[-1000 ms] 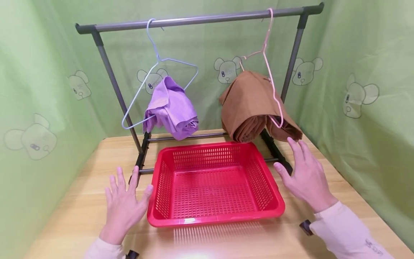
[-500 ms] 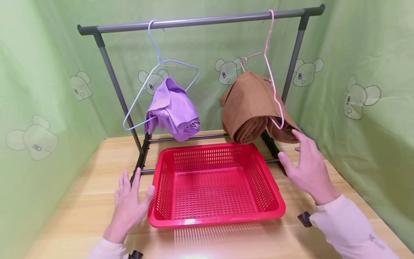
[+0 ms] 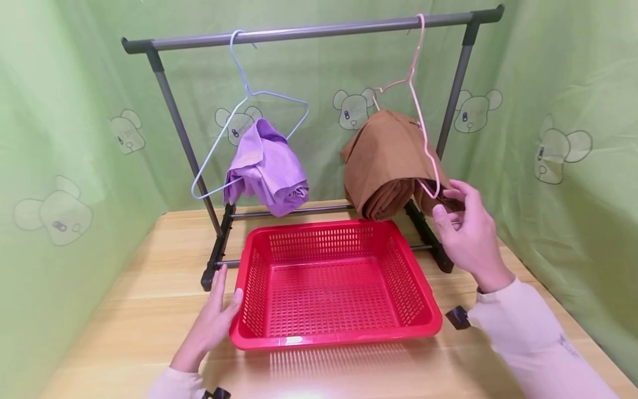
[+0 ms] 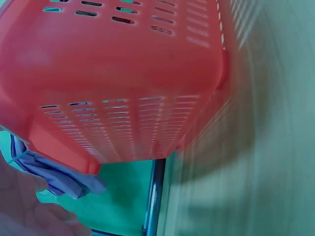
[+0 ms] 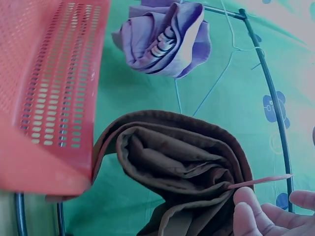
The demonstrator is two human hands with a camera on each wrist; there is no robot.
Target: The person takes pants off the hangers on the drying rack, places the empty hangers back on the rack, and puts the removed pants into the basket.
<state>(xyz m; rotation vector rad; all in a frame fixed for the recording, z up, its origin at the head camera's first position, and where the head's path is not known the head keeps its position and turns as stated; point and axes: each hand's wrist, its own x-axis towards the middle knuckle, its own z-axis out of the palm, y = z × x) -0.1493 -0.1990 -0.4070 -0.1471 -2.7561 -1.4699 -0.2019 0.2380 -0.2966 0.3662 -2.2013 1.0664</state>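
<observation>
Folded brown cloth (image 3: 386, 149) hangs over a pink hanger (image 3: 423, 127) on the right. My right hand (image 3: 471, 238) is at its right side, thumb and fingers apart; in the right wrist view its fingertips (image 5: 246, 201) lie by the cloth's edge, near the hanger's end. Whether they press the cloth I cannot tell. Beside the left rim of a red plastic basket (image 3: 336, 336), my left hand (image 3: 211, 318) has its fingers extended, the thumb close to or touching the rim. Rolled purple cloth (image 3: 269, 166) hangs on a blue hanger (image 3: 216, 138) to the left.
A grey metal rack (image 3: 319, 33) carries both hangers and stands on the wooden table (image 3: 129, 316), behind the basket. Its black feet (image 3: 211, 271) reach forward on either side of the basket. Green curtains (image 3: 60, 138) enclose the back and sides.
My right hand has moved up and inward to the brown cloth's right side. My left hand has moved rightward to the basket's left rim and turned edge-on. Cloths and basket stay in place.
</observation>
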